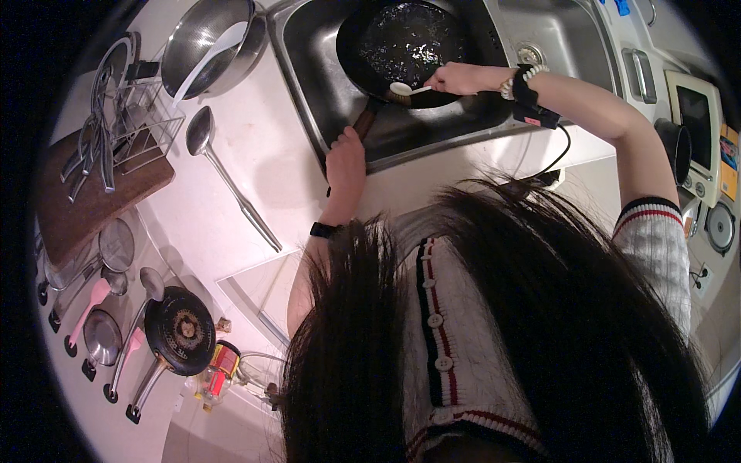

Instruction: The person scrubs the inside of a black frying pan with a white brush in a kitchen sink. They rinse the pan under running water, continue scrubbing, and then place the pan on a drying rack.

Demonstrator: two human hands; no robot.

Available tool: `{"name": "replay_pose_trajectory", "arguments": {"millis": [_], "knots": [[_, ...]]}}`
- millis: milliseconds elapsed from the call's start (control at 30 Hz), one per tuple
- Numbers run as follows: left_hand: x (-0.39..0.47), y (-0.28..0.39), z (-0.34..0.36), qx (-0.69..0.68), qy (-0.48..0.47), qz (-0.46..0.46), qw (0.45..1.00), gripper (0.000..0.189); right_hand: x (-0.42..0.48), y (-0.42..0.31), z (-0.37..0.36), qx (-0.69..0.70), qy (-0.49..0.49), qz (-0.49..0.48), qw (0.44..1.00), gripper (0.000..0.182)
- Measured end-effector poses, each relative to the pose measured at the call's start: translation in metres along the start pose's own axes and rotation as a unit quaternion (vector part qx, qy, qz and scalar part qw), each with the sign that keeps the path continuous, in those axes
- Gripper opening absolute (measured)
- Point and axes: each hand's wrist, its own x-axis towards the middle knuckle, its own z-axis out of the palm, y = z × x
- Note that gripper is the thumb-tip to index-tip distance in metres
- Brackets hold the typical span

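Observation:
A black wok (376, 52) rests tilted in the left basin of a stainless steel sink (440, 147), its inside wet and glistening. My left hand (347, 162) grips the wok's brown handle (365, 120) near the basin's front left edge. In my right hand (460, 78) is a white-handled scrubbing brush (401, 89). Its bristles press against the near inner rim of the wok. The fingers of my right hand hide part of the brush handle.
A ladle (228, 179) lies on the counter left of the sink. Beyond it stand a steel colander (191, 43) with a white spoon (214, 55) and a wire rack (153, 136) on a wooden board (110, 197). A frying pan (180, 333) hangs lower left; a toaster oven (694, 124) stands right.

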Motion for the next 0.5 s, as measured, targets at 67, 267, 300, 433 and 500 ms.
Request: {"name": "replay_pose_trajectory", "arguments": {"millis": [67, 267, 300, 433, 500], "knots": [[0.001, 0.0, 0.001, -0.012, -0.01, -0.002, 1.0, 0.027, -0.015, 0.005, -0.004, -0.115, 0.033, -0.04, 0.992, 0.026], [0.0, 0.0, -0.003, -0.012, -0.012, 0.002, 1.0, 0.029, -0.048, 0.019, -0.017, -0.325, 0.058, -0.097, 0.939, 0.017], [0.0, 0.0, -0.003, -0.012, -0.015, 0.004, 1.0, 0.029, -0.045, 0.014, -0.017, -0.311, 0.063, -0.1, 0.943, 0.017], [0.0, 0.0, -0.005, -0.025, -0.017, 0.002, 1.0, 0.031, -0.02, -0.013, -0.004, -0.097, 0.102, -0.121, 0.983, 0.023], [0.0, 0.0, -0.005, -0.034, -0.009, 0.001, 0.999, 0.031, -0.017, -0.013, 0.0, -0.129, 0.11, -0.088, 0.982, 0.023]]}}
